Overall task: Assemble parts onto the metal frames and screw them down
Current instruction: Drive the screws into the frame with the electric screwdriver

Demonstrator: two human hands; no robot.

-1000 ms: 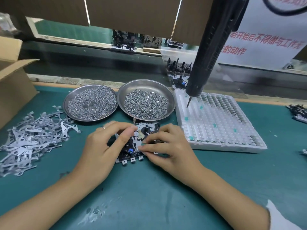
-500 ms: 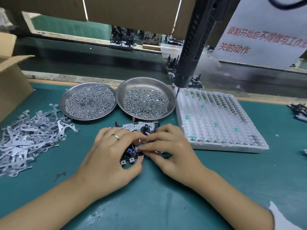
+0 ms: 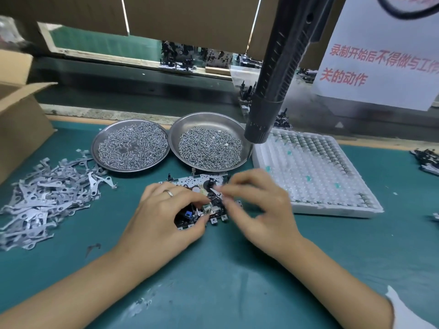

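Observation:
A metal frame with black plastic parts lies flat on the green mat in front of me. My left hand, with a ring on one finger, presses down on the frame's near left part. My right hand is blurred; its fingertips pinch a small silver lever over the frame's middle. A black electric screwdriver hangs above the right dish, not held.
Two round steel dishes full of screws stand behind the frame. A heap of grey metal levers lies at left, a white parts tray at right. A cardboard box stands far left. A conveyor runs behind.
My left hand slid nearer and lower on the frame, uncovering its far edge. My right hand lifted its fingers to the frame's middle with the small lever. The hanging screwdriver swung left.

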